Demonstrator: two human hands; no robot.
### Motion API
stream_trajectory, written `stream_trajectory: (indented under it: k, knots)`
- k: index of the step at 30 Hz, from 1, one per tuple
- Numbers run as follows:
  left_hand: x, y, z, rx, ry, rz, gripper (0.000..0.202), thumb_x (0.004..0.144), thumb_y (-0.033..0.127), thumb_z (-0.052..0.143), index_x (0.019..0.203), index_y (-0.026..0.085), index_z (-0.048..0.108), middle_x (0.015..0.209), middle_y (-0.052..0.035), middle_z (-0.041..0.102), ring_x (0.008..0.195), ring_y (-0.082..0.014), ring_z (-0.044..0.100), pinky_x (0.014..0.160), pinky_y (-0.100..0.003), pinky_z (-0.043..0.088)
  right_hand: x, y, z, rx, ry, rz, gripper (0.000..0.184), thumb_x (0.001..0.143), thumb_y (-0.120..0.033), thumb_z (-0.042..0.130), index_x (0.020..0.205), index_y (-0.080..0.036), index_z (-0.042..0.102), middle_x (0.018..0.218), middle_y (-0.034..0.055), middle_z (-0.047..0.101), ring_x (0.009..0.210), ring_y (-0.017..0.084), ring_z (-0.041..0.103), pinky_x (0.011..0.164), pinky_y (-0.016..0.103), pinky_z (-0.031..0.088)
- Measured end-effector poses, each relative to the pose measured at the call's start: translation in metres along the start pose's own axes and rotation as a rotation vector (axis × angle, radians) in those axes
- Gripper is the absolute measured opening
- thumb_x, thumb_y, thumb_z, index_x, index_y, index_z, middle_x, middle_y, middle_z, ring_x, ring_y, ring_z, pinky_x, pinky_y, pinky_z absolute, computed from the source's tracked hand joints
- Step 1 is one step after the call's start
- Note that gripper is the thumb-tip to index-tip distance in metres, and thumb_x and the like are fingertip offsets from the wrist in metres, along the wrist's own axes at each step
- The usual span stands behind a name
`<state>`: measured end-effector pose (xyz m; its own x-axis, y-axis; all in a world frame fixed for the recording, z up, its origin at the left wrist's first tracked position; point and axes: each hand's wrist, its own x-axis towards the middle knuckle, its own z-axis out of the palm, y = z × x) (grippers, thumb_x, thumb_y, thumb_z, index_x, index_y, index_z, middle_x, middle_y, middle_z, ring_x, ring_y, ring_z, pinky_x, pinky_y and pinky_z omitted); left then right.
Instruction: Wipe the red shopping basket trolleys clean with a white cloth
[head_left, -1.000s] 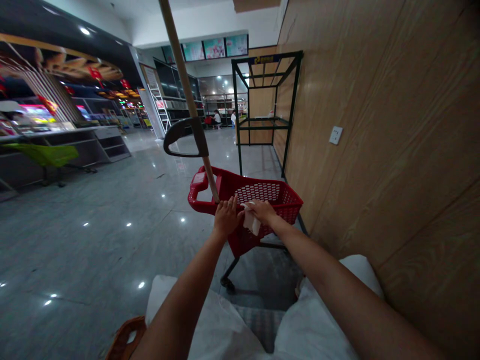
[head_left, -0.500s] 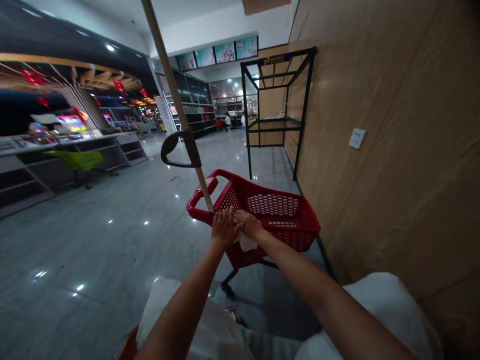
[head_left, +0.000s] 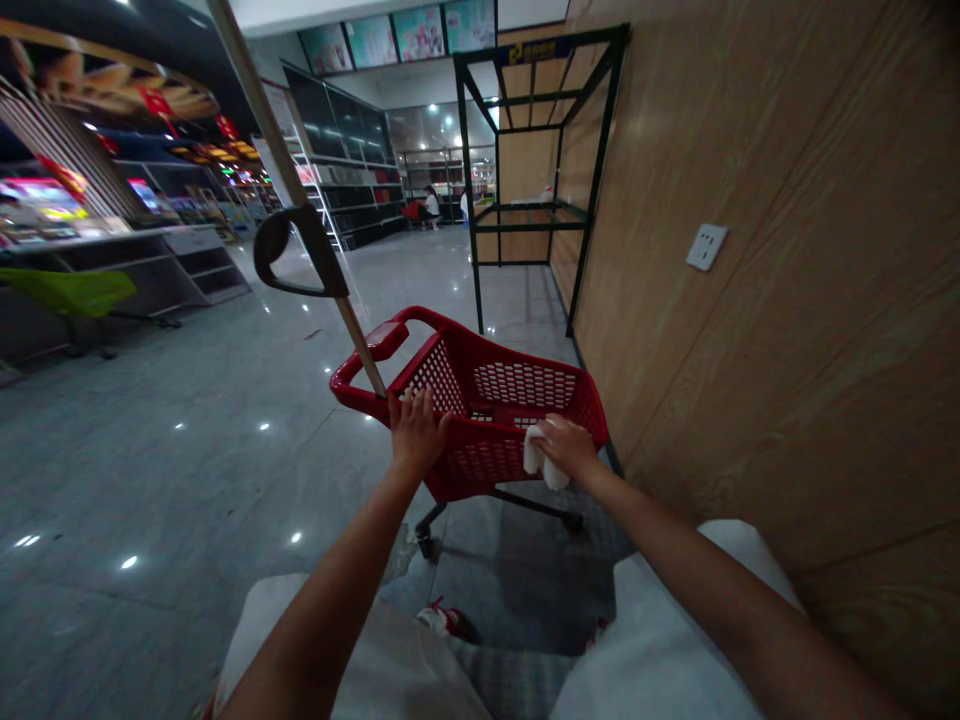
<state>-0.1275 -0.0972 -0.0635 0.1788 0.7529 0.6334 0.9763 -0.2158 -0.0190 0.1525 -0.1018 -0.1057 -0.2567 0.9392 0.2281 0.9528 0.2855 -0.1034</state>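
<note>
A red plastic shopping cart (head_left: 517, 395) stands on the floor in front of me. My left hand (head_left: 414, 430) rests on the near rim of its basket, fingers gripping the edge beside a wooden pole (head_left: 300, 220). The pole leans up out of the cart and carries a black handle (head_left: 296, 255). My right hand (head_left: 566, 448) is closed on a white cloth (head_left: 534, 455) and presses it against the basket's near right rim.
A wood-panel wall (head_left: 787, 250) with a socket (head_left: 706, 246) runs along the right. An empty dark metal rack (head_left: 536, 150) stands behind the cart. Shop counters and a green chair (head_left: 67, 295) are at the left across a shiny grey floor. People sit far back.
My right hand has slid with the cloth to the right along the basket rim, away from my left hand. The cart has turned and the view has shifted.
</note>
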Motion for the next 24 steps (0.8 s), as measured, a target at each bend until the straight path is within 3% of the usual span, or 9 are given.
stream_trajectory:
  k: [3,5,7,11,16,20,24]
  knots:
    - [0.000,0.054,0.022,-0.091,-0.074,0.108,0.053,0.093,0.042,0.032,0.135,0.011,0.042,0.135,-0.0135,0.050,0.131,-0.0277,0.036,0.113,-0.050,0.013,0.009,-0.015,0.000,-0.006,-0.051,0.082,0.045,0.090,-0.057,0.036,0.109,-0.025,0.061,0.112,0.0072,0.060,0.092,0.021,0.060,0.074,0.029,0.043]
    - [-0.003,0.087,0.039,-0.149,-0.121,0.120,0.049,0.093,0.042,0.033,0.132,0.015,0.046,0.132,-0.0109,0.054,0.126,-0.0262,0.042,0.111,-0.048,0.018,0.017,-0.026,0.002,-0.005,-0.074,0.104,0.042,0.093,-0.052,0.033,0.106,-0.024,0.062,0.107,0.0068,0.062,0.090,0.021,0.061,0.073,0.029,0.044]
    - [-0.006,0.105,0.055,-0.161,-0.150,0.075,0.046,0.092,0.043,0.034,0.127,0.018,0.051,0.127,-0.0111,0.057,0.117,-0.0270,0.048,0.108,-0.049,0.023,0.023,-0.032,0.004,0.001,-0.079,0.099,0.037,0.095,-0.041,0.030,0.104,-0.024,0.062,0.103,0.0067,0.063,0.089,0.020,0.062,0.073,0.028,0.044]
    - [-0.008,0.092,0.071,-0.145,-0.150,0.144,0.044,0.090,0.046,0.039,0.121,0.018,0.054,0.122,-0.0119,0.059,0.110,-0.0268,0.051,0.104,-0.045,0.028,0.025,-0.032,0.006,0.006,-0.066,0.022,0.035,0.096,-0.040,0.031,0.106,-0.022,0.059,0.106,0.0085,0.063,0.091,0.019,0.061,0.074,0.026,0.043]
    - [-0.006,0.066,0.067,-0.137,-0.143,0.195,0.036,0.091,0.043,0.039,0.113,0.020,0.056,0.115,-0.0105,0.059,0.106,-0.0247,0.051,0.101,-0.042,0.030,0.018,-0.021,0.011,0.026,-0.050,-0.040,0.033,0.096,-0.042,0.033,0.112,-0.024,0.056,0.106,0.0064,0.064,0.090,0.017,0.061,0.071,0.024,0.043]
    - [-0.003,0.069,0.063,-0.121,-0.157,0.155,0.031,0.093,0.038,0.036,0.101,0.020,0.059,0.109,-0.0100,0.060,0.101,-0.0241,0.051,0.099,-0.042,0.030,0.001,0.009,0.020,0.056,-0.008,-0.047,0.031,0.095,-0.042,0.038,0.113,-0.025,0.057,0.108,0.0052,0.064,0.091,0.016,0.062,0.071,0.022,0.043]
    - [-0.002,0.081,0.061,-0.127,-0.156,0.098,0.030,0.093,0.037,0.035,0.090,0.019,0.060,0.100,-0.0096,0.062,0.097,-0.0243,0.051,0.098,-0.042,0.030,-0.018,0.037,0.029,0.089,0.095,-0.104,0.029,0.095,-0.033,0.041,0.116,-0.022,0.057,0.114,0.0064,0.063,0.098,0.016,0.060,0.082,0.025,0.044]
